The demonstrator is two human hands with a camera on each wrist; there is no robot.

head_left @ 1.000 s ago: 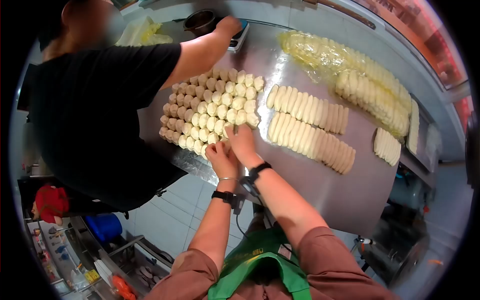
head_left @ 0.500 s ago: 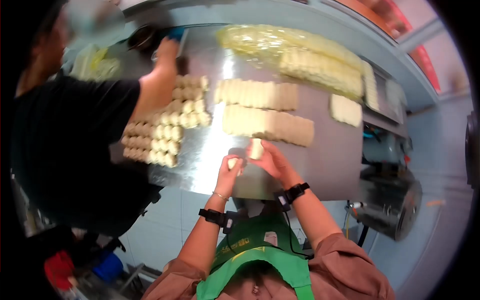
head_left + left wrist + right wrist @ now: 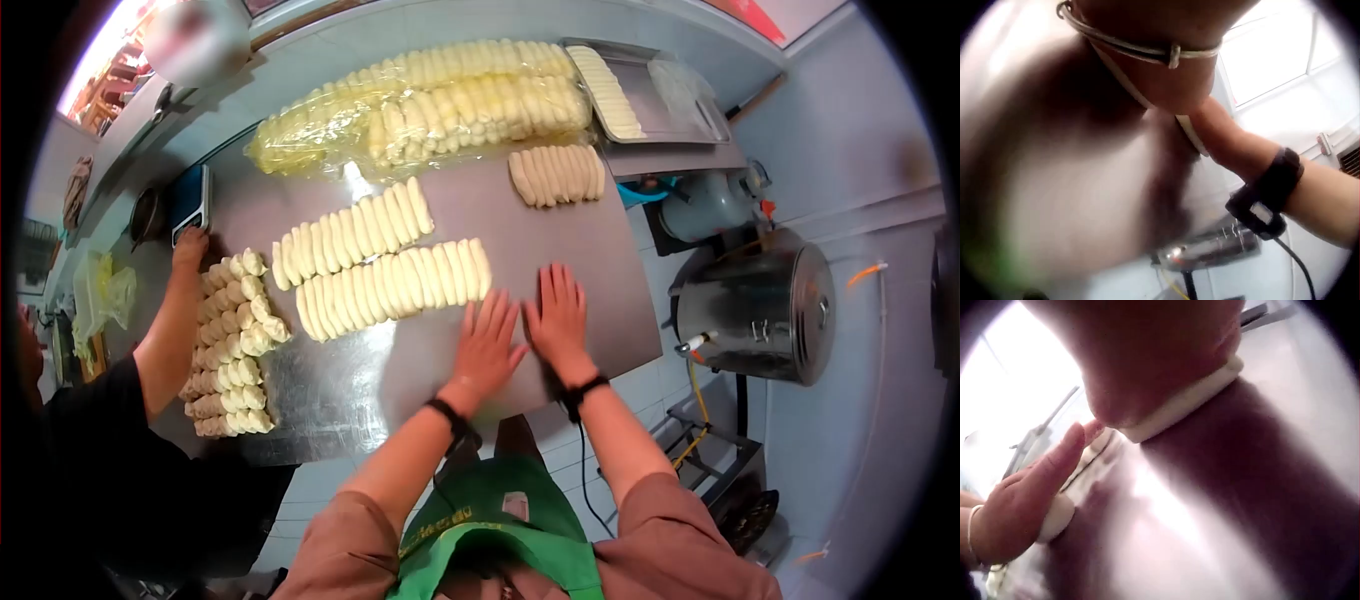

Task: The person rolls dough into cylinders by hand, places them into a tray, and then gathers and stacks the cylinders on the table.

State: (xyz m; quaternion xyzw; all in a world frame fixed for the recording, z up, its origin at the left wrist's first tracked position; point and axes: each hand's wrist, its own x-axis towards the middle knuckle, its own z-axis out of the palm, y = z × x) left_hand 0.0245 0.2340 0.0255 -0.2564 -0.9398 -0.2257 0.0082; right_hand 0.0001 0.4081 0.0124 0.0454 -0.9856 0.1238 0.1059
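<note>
Flat and straight-fingered, the left hand (image 3: 487, 350) and right hand (image 3: 560, 322) lie side by side near the table's front edge, a small gap between them. In the right wrist view, a pale dough strip (image 3: 1179, 407) shows beneath the right hand (image 3: 1154, 362), and a rounded dough end (image 3: 1058, 519) under the left hand (image 3: 1019, 503). From above, the hands hide both pieces. Just beyond the left fingertips is the lower row of dough sticks (image 3: 395, 287); another row (image 3: 350, 232) lies behind it.
Dough lumps (image 3: 235, 345) stand in rows at the left, beside another person's arm (image 3: 170, 320). Plastic-covered dough (image 3: 440, 100) lines the back. A short dough row (image 3: 556, 175) and a tray (image 3: 660, 110) are at the back right; a metal pot (image 3: 760, 310) stands beyond the table.
Both hands have left the dough lumps at the left, each carrying a piece rightward, and now lie flattened on the table. The head view has swung right.
</note>
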